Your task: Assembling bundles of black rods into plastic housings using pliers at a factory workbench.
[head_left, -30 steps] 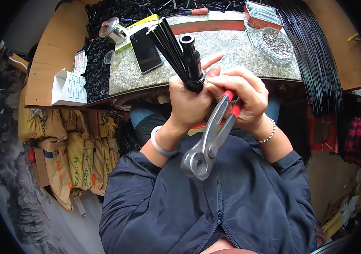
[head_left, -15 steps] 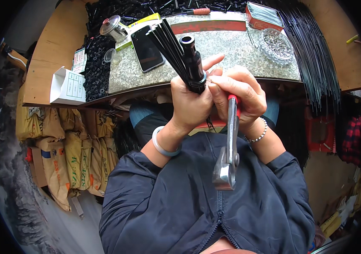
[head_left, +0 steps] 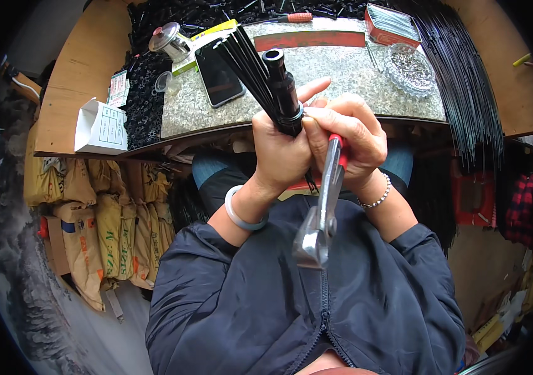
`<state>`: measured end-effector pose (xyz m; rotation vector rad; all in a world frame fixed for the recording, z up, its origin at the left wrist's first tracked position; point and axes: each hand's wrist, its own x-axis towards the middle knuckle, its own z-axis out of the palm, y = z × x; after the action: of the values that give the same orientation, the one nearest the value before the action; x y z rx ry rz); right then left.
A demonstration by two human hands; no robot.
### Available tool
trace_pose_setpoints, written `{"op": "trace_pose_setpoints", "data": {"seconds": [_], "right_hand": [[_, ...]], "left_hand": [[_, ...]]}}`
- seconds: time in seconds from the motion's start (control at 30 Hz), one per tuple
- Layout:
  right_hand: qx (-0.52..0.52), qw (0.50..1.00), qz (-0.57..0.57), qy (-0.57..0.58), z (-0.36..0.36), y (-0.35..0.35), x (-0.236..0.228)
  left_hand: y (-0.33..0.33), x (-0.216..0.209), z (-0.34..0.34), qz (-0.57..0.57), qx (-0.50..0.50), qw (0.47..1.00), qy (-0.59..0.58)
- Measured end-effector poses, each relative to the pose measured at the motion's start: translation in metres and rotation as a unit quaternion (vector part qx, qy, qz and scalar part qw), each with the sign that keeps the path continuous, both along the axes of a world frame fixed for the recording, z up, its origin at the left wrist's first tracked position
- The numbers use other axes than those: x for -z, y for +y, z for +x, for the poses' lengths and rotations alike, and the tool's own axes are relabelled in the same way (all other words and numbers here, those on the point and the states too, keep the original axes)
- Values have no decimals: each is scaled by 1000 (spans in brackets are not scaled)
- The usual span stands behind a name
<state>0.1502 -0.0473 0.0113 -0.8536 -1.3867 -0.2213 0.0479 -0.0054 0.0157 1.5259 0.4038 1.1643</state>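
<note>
One glossy black tube (head_left: 283,92), stepped and open-topped, beside slim rods (head_left: 246,72)

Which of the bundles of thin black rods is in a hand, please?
The small bundle, gripped in the left hand; the much larger bundle lies unheld, right of the clear bowl.

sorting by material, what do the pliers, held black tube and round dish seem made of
Pliers: shiny metal, probably steel, given bright glints; red grips, maybe plastic, evenly coloured. Black tube: glossy plastic or coated metal; its highlights fit both. Round dish: glass or plastic, from its transparent, patterned rim.
</note>
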Motion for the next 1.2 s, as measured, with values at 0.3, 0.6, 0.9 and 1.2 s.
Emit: {"op": "trace_pose_setpoints", "data": {"seconds": [0.3,0.6,0.9,1.2], "right_hand": [[-74,936,-335,81,28,-8,-31],[-239,761,-600,62,52,-67,-56],[-248,718,-650,19,51,-77,-63],[-285,714,-636,69,54,-72,-65]], "left_hand": [[2,0,-5,-55,22,998,6],[18,-6,-11,-124,-60,990,5],[9,-7,-4,-79,-21,995,58],[8,-13,-4,-80,-19,996,39]]}}
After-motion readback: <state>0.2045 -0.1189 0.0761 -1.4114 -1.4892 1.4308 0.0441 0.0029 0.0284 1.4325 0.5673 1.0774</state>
